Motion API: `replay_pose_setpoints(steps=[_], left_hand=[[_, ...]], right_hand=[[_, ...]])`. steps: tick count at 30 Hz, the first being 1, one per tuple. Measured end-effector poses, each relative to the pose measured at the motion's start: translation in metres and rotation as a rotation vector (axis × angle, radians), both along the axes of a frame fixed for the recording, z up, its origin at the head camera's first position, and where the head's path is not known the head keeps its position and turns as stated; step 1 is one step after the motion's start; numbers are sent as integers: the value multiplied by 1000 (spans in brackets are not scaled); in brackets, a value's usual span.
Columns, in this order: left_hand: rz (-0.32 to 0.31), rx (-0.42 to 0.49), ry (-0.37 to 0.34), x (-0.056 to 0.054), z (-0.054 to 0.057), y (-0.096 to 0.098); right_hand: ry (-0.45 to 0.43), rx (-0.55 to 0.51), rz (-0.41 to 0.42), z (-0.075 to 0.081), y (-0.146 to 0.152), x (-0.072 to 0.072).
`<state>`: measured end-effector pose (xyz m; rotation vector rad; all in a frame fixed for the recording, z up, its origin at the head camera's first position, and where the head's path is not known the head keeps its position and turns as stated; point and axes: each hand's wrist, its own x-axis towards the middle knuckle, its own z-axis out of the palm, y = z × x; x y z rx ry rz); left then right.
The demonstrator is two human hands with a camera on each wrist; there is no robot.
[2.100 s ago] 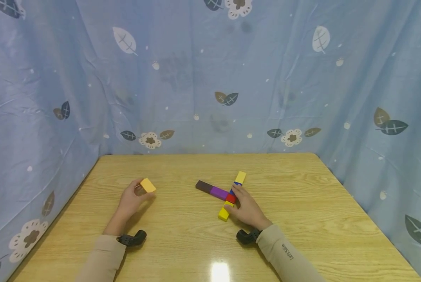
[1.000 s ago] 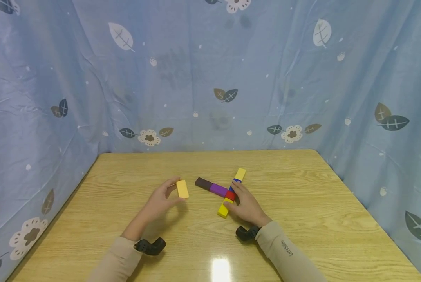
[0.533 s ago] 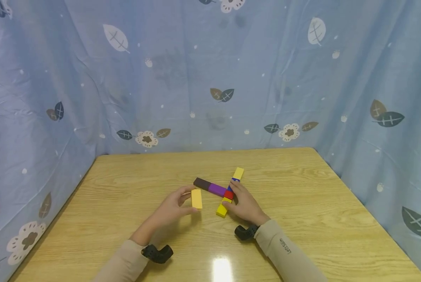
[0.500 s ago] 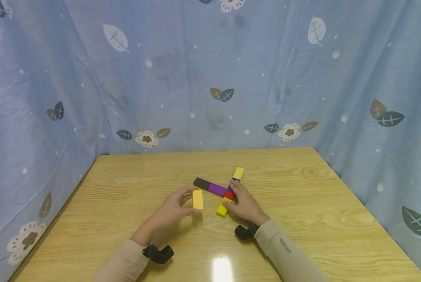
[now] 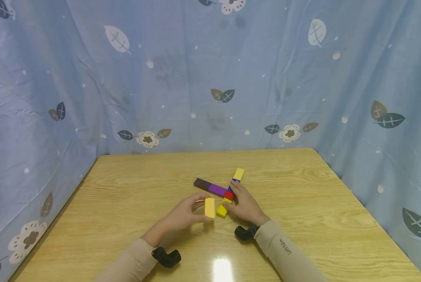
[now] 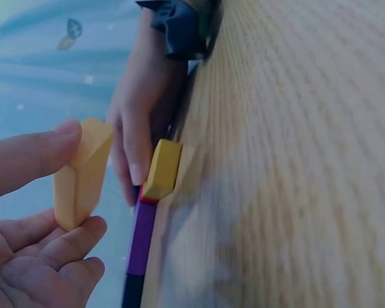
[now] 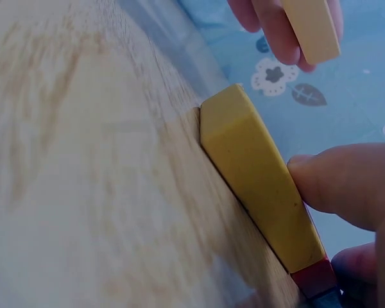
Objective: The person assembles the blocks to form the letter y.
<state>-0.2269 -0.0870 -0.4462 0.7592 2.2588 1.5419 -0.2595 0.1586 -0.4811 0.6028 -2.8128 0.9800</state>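
My left hand [image 5: 182,213] pinches a light orange wooden block [image 5: 209,208] between thumb and fingers, above the table and left of the near yellow block [image 5: 222,210]. In the left wrist view this orange block [image 6: 83,173] is tilted and apart from the others. My right hand [image 5: 247,208] rests on a row of blocks: its thumb touches the near yellow block, and its fingers lie over the blue block [image 5: 230,188], partly hiding it. A red block [image 5: 228,195] sits between those two. A paler yellow block [image 5: 239,174] forms the far end.
From the red block a purple block [image 5: 217,190] and a dark brown block [image 5: 202,184] branch off to the left. All lie on a wooden table [image 5: 143,172]. A blue patterned curtain [image 5: 182,78] hangs behind and at both sides. Each wrist wears a black camera [image 5: 166,257].
My left hand has carried the orange block rightward and nearer to me, from the table's left part to beside the near yellow block. My right hand has stayed on the row.
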Motion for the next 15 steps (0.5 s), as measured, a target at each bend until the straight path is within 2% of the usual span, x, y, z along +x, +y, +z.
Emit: replay_pose_setpoints(steps=[6,15], left_hand=[[-9,1,-10,2,-4,6],[-9,-19,6,5,-3,8]], right_hand=[[-10,8,4,0,-1,2],[8,8,7,1,0,0]])
